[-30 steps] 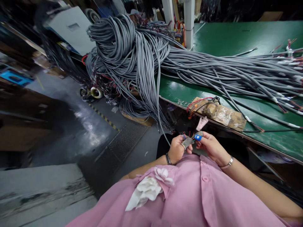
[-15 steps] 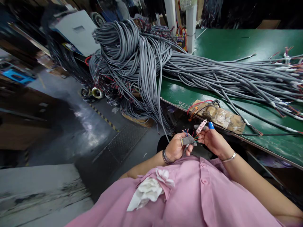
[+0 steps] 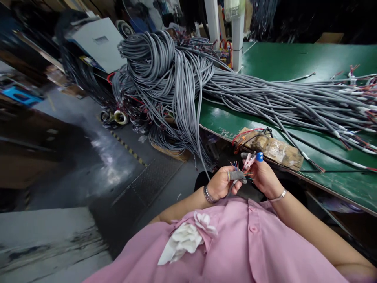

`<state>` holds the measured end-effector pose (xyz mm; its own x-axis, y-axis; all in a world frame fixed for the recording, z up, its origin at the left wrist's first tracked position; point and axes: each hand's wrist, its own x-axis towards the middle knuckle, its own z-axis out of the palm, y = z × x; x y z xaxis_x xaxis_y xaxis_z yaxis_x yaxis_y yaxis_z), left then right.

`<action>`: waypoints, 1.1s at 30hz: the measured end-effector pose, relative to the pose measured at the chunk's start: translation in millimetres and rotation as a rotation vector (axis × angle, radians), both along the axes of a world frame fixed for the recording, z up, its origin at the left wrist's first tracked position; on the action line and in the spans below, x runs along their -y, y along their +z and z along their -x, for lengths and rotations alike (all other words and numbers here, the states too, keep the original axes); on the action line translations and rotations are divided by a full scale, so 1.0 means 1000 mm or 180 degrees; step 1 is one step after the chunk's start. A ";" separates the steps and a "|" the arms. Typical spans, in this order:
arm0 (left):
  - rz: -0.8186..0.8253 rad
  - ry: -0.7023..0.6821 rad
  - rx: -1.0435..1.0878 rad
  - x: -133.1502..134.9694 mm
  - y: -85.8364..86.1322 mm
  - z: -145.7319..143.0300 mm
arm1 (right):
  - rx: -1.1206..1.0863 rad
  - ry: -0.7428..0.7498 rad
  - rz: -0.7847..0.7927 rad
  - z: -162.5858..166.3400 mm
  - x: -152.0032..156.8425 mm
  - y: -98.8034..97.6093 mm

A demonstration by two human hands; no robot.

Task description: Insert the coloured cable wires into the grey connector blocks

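Note:
My left hand is closed around the end of a grey multi-core cable, near my chest. A grey cover wraps its thumb. Thin coloured wires fan out from the cable end past the fingers. Close beside it, my right hand grips a small pale-pink tool, plier-like in outline, its exact kind unclear. The tool's lower end is at the loose wires; whether it touches one I cannot tell. A blue cover sits on the right thumb.
A large heap of grey cables drapes over the green table and down its near edge. A taped wooden block with red and black leads lies at the edge. A white post stands behind, and a pale cabinet at left.
My right hand has turned and moved slightly, its fingers drawn in closer. The pink tool has rotated and dropped toward the wires. My left hand keeps its hold on the cable.

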<state>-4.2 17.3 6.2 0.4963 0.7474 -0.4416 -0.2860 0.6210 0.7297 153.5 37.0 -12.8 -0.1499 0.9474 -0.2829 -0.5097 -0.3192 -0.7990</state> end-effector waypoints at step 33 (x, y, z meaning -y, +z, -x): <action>-0.0033 0.0604 -0.0093 0.018 0.005 -0.004 | -0.0188 0.0215 0.0170 -0.008 0.007 0.009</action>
